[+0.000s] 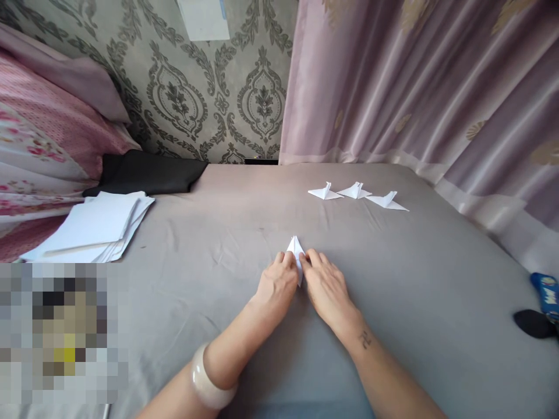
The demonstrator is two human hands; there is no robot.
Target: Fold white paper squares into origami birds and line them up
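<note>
A small piece of white folded paper (296,244) lies on the grey sheet in the middle of the view, its narrow tip pointing away from me. My left hand (278,280) has its fingers curled in on the paper's left side. From the right, my right hand (327,280) presses its thumb and bent fingers against the other side. Both hands partly cover the paper, so its lower folds are hard to make out. Farther back on the right sit three white folded paper birds (325,192) in a row, wings spread.
A stack of white paper sheets (94,224) lies at the left, in front of a black folded item (151,171). Pink curtains (371,87) hang along the right. A blue packet (547,294) and a dark object (535,323) are at the right edge. The lower left is pixelated.
</note>
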